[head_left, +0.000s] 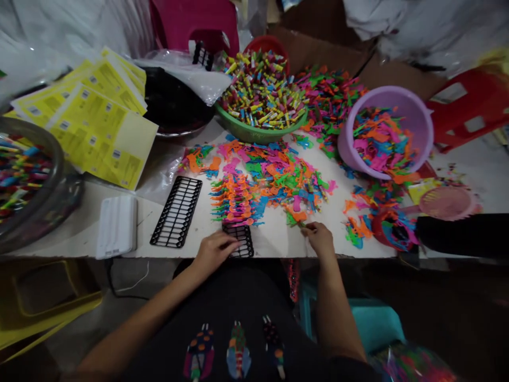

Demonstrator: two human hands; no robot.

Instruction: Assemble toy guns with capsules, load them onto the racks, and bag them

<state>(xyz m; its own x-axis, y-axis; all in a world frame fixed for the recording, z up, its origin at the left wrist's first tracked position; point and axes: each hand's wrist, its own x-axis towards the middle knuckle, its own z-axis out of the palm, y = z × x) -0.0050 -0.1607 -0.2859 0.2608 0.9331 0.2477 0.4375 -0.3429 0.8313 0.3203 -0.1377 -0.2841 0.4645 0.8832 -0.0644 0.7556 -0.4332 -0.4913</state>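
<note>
At the table's front edge, my left hand [216,249] is closed over the left side of a black slotted plastic rack [243,245]. Rows of small bright plastic toy pieces [234,201], in orange, pink, green and blue, sit across the rack's far part and hide it. To the right, the fingers of my right hand [319,237] pinch a small plastic toy piece [296,217], which looks green and orange; its exact shape is too small to tell. A loose heap of similar pieces [278,170] lies just beyond both hands.
A second black rack [177,212] and a white box-shaped device [116,225] lie to the left. Behind stand a green basin [258,133] of small tubes and a purple bucket [423,127] of toy pieces. Yellow printed sheets [107,127] cover the back left. A pink strainer [447,202] lies right.
</note>
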